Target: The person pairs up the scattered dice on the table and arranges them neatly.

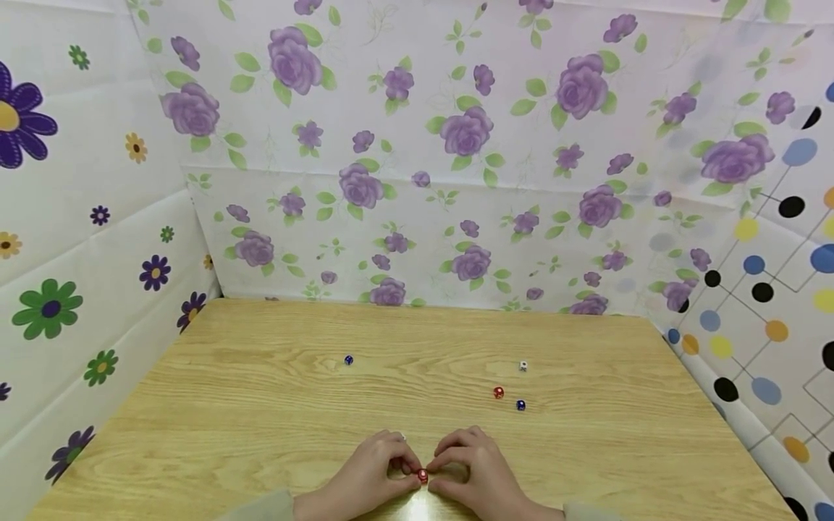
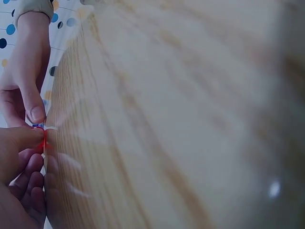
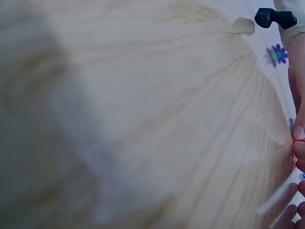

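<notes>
A red die [image 1: 423, 476] sits near the table's front edge, between the fingertips of both hands. The left hand [image 1: 374, 467] pinches it from the left with thumb and forefinger. From the right, the right hand [image 1: 478, 467] holds its thumb and forefinger against it, with a gap inside the curve of the fingers. In the left wrist view, the left thumb covers most of the red die [image 2: 45, 139], with the right thumb just above. Only a sliver of red shows between the thumbs in the right wrist view. A small white thing [image 1: 403, 437] peeks out behind the left fingers, mostly hidden.
On the wooden table [image 1: 260, 405], a blue die [image 1: 348, 359] lies at the back left. Back right are a white die [image 1: 523, 366], another red die [image 1: 498, 392] and another blue die [image 1: 520, 405]. Patterned cloths [image 1: 417, 217] enclose the back and sides.
</notes>
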Demonstrator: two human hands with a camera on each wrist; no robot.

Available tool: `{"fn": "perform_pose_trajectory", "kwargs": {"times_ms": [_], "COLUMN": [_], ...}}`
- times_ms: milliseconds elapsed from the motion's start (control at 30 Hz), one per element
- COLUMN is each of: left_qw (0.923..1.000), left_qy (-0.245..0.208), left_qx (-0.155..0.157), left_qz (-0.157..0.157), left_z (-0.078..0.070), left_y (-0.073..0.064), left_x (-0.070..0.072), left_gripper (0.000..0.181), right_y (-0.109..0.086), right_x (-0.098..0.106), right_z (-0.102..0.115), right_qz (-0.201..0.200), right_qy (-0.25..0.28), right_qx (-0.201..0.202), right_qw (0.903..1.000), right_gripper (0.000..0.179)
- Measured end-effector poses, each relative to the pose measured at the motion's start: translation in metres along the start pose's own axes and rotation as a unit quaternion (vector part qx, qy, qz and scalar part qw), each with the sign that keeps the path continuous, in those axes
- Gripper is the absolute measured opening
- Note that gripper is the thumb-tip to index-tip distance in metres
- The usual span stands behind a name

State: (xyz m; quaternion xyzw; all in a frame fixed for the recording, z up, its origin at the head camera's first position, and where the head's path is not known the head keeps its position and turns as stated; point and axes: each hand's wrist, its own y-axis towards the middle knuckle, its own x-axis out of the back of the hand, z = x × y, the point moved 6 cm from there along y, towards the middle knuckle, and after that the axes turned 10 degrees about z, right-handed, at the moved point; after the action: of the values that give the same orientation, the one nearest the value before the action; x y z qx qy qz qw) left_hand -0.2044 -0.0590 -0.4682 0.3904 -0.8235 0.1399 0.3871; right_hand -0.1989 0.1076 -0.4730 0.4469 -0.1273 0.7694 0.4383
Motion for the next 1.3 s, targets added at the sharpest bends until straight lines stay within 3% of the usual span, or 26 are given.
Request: {"fn": "perform_pose_trajectory", "kwargs": {"times_ms": [367,600,1300], "left_qw": [0.9999,0.9997,0.9999], "left_qy": [0.001,-0.024,-0.015], "left_qx": [-0.013,-0.002,0.004], "left_qz": [-0.012,0.004,0.007], "left_z": [-0.0040,-0.0027,-0.0032], "left_y": [-0.0007,-0.0012,0.0002], "left_x": [-0.0020,-0.0039,-0.0040], "left_gripper": [0.004,0.003,0.005], "right_y": [0.0013,0.0004,-0.0004], "right_x": [-0.0010,-0.0023,0.0049], "right_z": [-0.0037,-0.0032,-0.0048], "right_qz": [0.018,0.031,0.012], "right_qy": [0.021,0.017,0.028], "right_qx": [-0.029,-0.035,-0.018], "right_qw": [0.9992,0.9988,0.9994], "right_gripper": [0.009,0.010,0.012]}}
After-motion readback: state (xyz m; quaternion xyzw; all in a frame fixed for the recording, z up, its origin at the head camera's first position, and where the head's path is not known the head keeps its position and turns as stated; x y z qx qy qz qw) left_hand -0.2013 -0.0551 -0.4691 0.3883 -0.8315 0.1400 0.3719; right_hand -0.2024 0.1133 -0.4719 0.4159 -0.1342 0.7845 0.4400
